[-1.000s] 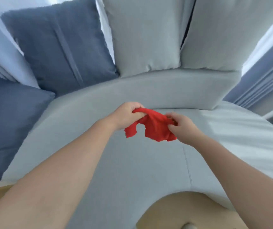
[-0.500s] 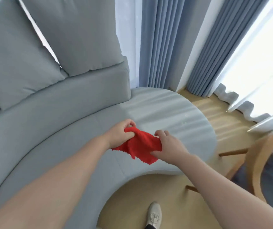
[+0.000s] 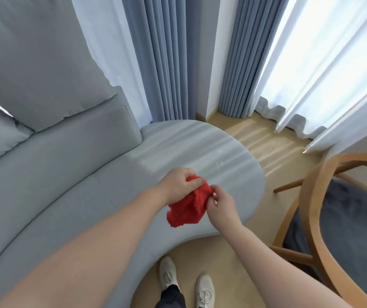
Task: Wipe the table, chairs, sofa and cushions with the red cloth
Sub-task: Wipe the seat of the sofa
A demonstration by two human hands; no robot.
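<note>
The red cloth (image 3: 189, 210) is pinched by the left hand (image 3: 178, 185) at 11 o'clock and the right hand (image 3: 221, 203) at 3 o'clock; if used bunched, sofa (image 3: 67, 174) patches could be missed.

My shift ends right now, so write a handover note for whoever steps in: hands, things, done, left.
Hands: left grip holds the red cloth bunched at its top; right grip pinches its right edge.
Things: cloth hangs over the rounded end of the sofa; grey cushions lean on its backrest; wooden chair stands to the right. No table in view.
Done: nothing shows what has been wiped.
Left: probably spread the cloth and wipe; treat all surfaces as pending.
</note>
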